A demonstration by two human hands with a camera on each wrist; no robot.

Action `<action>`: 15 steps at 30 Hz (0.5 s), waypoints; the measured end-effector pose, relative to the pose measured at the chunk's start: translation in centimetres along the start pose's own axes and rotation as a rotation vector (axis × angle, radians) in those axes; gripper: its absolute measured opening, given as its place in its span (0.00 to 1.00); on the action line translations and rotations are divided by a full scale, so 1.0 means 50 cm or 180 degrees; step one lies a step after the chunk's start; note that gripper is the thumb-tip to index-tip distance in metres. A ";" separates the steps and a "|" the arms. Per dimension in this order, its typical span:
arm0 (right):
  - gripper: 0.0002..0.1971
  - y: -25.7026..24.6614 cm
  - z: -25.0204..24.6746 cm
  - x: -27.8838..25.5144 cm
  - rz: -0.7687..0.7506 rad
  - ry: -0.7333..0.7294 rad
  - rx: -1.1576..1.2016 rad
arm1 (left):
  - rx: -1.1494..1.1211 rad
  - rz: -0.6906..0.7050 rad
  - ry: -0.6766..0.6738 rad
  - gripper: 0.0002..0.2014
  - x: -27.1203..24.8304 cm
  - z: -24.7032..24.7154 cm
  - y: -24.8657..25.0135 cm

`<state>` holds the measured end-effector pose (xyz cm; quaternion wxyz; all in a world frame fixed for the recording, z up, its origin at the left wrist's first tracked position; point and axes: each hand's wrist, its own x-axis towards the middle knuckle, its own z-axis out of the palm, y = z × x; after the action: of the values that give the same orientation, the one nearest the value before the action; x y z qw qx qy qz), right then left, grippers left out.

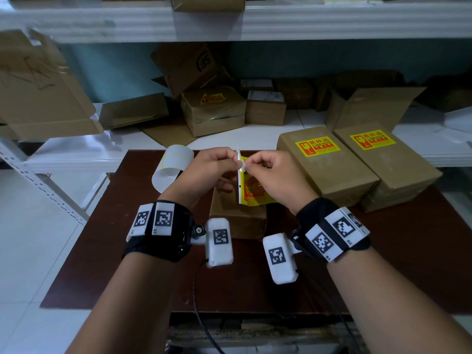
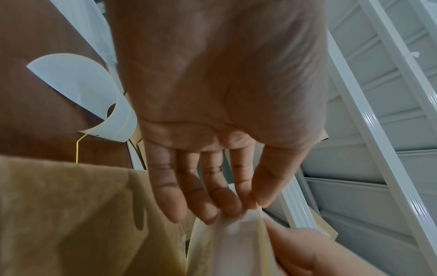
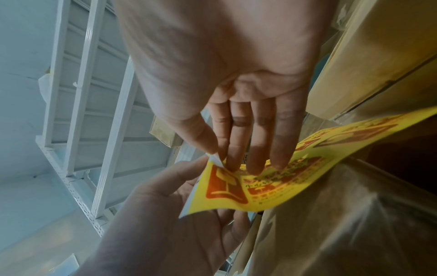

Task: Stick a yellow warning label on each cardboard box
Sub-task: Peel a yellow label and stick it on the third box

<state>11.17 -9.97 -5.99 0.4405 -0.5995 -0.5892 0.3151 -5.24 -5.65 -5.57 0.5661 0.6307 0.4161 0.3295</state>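
Both hands up over the unlabelled box (image 1: 237, 215) on the bench (image 1: 115, 251) — left hand (image 1: 212, 166) and right hand (image 1: 274, 175) each pinch-grip the yellow label (image 1: 251, 190) at its top corner.

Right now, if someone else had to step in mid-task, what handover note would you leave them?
Left hand: pinches the white backing at the label's top corner.
Right hand: pinches the yellow warning label at the same corner, peeling it off the backing.
Both hands are above the small unlabelled box on the brown table.
Done: two boxes at right carry labels; one box on the shelf behind does too.
Left: finish peeling, stick this label on the small box, then label any bare boxes on the shelf. The liner roll lies at the table's far left.
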 end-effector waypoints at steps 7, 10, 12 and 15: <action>0.09 -0.009 -0.008 -0.003 0.0070 -0.0066 0.0233 | -0.0064 0.0050 -0.0049 0.04 0.001 0.000 0.000; 0.08 -0.006 -0.004 0.000 -0.0033 0.0028 0.0155 | 0.0006 0.0078 -0.0139 0.02 -0.001 0.001 0.000; 0.07 -0.003 -0.003 0.001 -0.0019 0.0043 0.0126 | 0.0012 0.0089 -0.0140 0.06 0.000 0.000 -0.002; 0.06 0.000 -0.005 0.005 0.0000 0.0060 0.0109 | -0.0037 0.0086 -0.0133 0.06 0.001 -0.002 -0.001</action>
<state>11.42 -9.78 -5.88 0.4562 -0.5949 -0.5796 0.3195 -5.30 -5.55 -5.60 0.5739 0.6397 0.3937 0.3263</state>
